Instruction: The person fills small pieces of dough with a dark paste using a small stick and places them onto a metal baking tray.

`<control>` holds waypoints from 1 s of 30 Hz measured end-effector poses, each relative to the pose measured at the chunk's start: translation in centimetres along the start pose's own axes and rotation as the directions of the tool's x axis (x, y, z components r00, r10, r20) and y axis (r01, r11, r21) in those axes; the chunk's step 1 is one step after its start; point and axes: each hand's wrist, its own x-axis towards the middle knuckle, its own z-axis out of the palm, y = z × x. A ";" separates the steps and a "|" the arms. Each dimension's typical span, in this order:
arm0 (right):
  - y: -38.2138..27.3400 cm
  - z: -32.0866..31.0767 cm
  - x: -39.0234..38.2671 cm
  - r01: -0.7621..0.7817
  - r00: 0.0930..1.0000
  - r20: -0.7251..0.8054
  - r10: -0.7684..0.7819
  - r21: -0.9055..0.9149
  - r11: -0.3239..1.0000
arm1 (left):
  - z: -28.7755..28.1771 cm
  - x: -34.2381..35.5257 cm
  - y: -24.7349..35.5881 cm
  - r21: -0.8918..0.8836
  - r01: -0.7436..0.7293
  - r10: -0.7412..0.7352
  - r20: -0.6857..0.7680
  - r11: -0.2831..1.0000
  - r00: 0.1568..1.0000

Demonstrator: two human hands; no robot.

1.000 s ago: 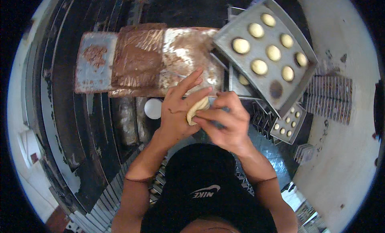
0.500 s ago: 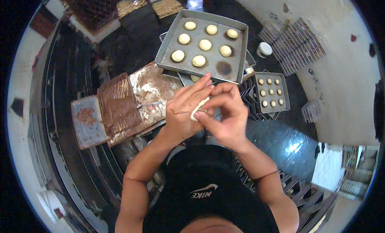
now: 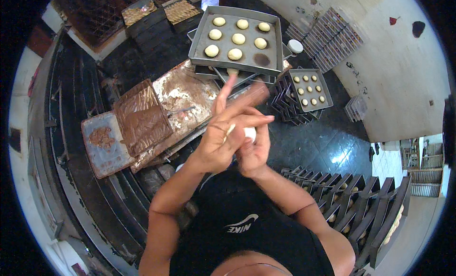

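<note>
- Left hand (image 3: 223,143) at frame centre, laid over the right hand (image 3: 254,155), fingers (image 3: 247,101) stretched out flat and blurred, pointing toward the upper right.
- Right hand cupped underneath, fingers curled around a pale dough piece (image 3: 250,133); only a small white patch of the dough shows between the two palms.
- Dough piece pressed between both hands, held in the air above the edge of the dark bench (image 3: 118,67), just below the stacked trays.
- Large grey baking tray (image 3: 266,43) at upper centre, on top of a stack of similar trays, carrying seven round dough balls (image 3: 235,54) in rows, with one dark bare spot at its lower right corner.
- Smaller square tray (image 3: 323,93) to the right of centre, holding small pale dough rounds, resting on a pile of dark moulds.
- Flat sheet smeared with brown paste (image 3: 142,119) at left of centre, overlapping a floured board (image 3: 185,93) and a grey plate (image 3: 97,155) bearing a brown lump.
- White round lid (image 3: 295,46) just right of the large tray.
- Rows of dark empty moulds (image 3: 361,200) at lower right on the floor.
</note>
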 end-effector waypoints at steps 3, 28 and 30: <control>-2.5 -0.9 0.8 -0.127 0.990 0.072 0.120 0.095 0.987 | -0.7 0.6 1.5 0.233 -0.113 0.071 0.182 0.966 0.981; -9.8 -27.0 6.0 0.171 0.971 -0.236 -0.045 0.549 0.818 | 25.7 9.7 -11.7 -0.183 0.443 -0.356 0.369 0.878 0.858; -8.4 -28.2 6.7 0.156 0.962 -0.272 0.006 0.570 0.807 | 26.0 10.2 -13.3 -0.439 0.646 -0.500 0.410 0.624 0.763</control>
